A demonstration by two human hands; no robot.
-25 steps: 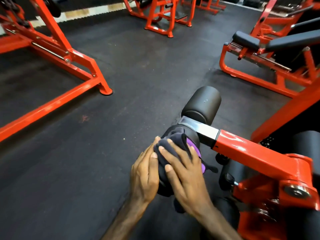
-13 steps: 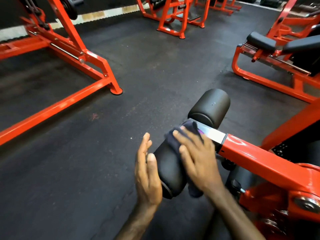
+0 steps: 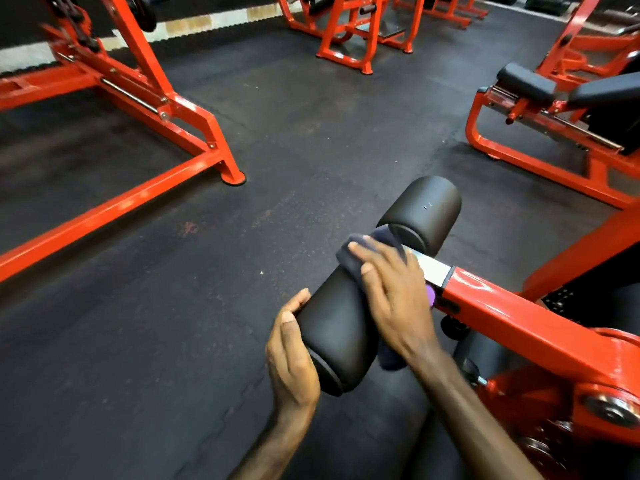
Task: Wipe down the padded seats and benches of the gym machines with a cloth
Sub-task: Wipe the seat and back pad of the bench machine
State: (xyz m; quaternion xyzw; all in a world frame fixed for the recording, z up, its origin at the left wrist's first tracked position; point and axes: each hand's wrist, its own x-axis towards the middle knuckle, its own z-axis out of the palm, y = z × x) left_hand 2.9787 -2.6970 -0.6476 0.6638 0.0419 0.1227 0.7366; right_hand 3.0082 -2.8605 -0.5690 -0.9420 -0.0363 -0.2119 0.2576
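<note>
Both forearms are bare up to the frame's lower edge, with no sleeve in view. The left hand (image 3: 291, 362) and right hand (image 3: 394, 299) wear nothing: no gloves, rings, watch or wristbands. Fingernails are short.

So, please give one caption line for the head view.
Right hand wipes black roller pad with dark cloth; left hand steadies it.

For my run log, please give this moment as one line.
left hand: steadies near roller pad | right hand: presses cloth on pad
</note>
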